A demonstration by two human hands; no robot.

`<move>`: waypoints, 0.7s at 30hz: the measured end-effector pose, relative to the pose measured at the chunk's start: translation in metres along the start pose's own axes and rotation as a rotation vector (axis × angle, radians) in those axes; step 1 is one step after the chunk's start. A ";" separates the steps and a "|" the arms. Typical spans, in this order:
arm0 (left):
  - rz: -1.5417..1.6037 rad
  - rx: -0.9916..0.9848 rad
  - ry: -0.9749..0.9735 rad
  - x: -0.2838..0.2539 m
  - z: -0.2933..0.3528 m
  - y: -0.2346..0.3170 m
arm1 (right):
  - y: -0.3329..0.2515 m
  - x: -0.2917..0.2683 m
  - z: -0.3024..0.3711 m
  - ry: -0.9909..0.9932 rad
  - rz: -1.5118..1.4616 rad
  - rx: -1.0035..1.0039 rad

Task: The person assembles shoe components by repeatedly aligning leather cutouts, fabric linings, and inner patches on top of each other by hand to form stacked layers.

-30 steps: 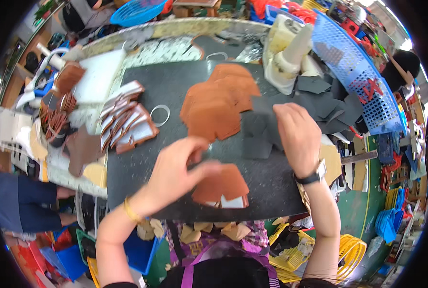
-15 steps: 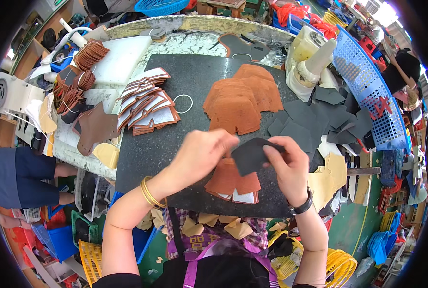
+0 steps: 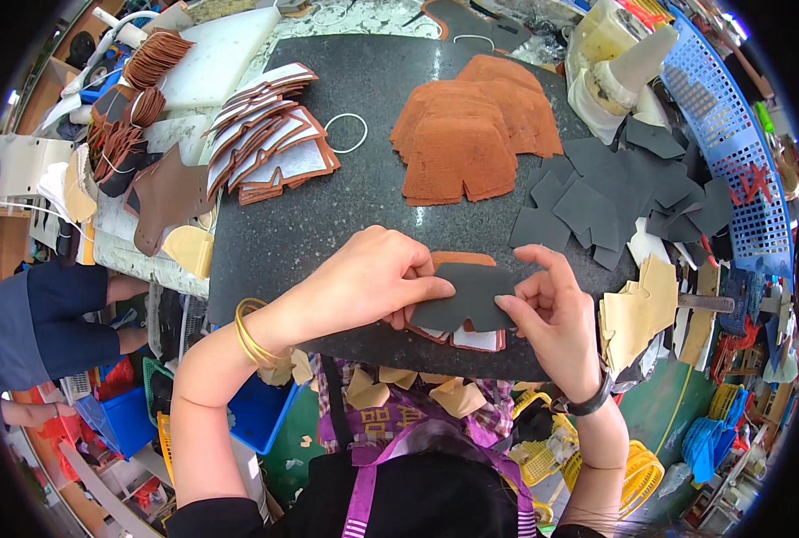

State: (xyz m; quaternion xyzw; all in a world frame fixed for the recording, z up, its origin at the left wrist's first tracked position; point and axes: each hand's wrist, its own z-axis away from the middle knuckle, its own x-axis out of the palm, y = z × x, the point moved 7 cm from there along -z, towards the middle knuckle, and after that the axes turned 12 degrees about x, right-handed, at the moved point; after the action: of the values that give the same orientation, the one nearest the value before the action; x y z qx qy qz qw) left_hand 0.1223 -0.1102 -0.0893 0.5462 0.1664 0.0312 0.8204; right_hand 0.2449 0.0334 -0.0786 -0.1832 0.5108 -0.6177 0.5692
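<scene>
"What do your hands have, in the head view?"

"My left hand point(image 3: 364, 269) pinches the black piece point(image 3: 462, 291) by its left edge, thumb on top. My right hand point(image 3: 556, 314) has its thumb at the other edge, forefinger lifted off it; whether the fingers behind are gripping, I cannot tell."

"And where is that piece?"

"By the near edge of the black board point(image 3: 265, 260), over a brown piece point(image 3: 462, 259). A brown rim peeps out on the far side, and a white panel point(image 3: 480, 341) shows on the near side. The notch faces me."

"What could go wrong?"

"It could end up crooked — it hides most of the brown piece, so I have only narrow margins to judge by. If my right thumb slipped, it could swing round the left pinch. Pushed inward from both edges, something this thin might buckle."

"Anything in the way?"

"The tan sheets point(image 3: 637, 309) lie near my right wrist, so a careless sweep outward could drag them. Beyond my hands is the brown stack point(image 3: 462, 134); to its right, the black pile point(image 3: 597, 197) spreads loosely, between me and the blue basket point(image 3: 727, 134). A pot point(image 3: 637, 67) stands behind that pile. Far left is the white-faced stack point(image 3: 283, 157) — pieces overlapping, easily knocked — with a white ring point(image 3: 366, 133) just beside it."
</scene>
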 end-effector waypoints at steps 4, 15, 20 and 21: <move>-0.035 0.007 0.005 -0.001 -0.007 -0.015 | 0.017 0.005 -0.008 -0.032 0.087 0.020; -0.074 0.010 -0.108 -0.004 -0.011 -0.013 | 0.010 0.007 -0.016 -0.072 0.139 0.035; -0.169 0.051 -0.106 -0.004 -0.010 -0.010 | 0.002 0.008 -0.015 -0.081 0.145 -0.028; -0.179 0.061 -0.099 -0.003 -0.010 -0.010 | 0.002 0.006 -0.015 -0.069 0.147 -0.033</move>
State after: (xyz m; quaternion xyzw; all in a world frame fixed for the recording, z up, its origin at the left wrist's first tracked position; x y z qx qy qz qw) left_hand 0.1148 -0.1057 -0.1013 0.5548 0.1748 -0.0743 0.8100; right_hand 0.2325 0.0351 -0.0886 -0.1760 0.5131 -0.5591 0.6270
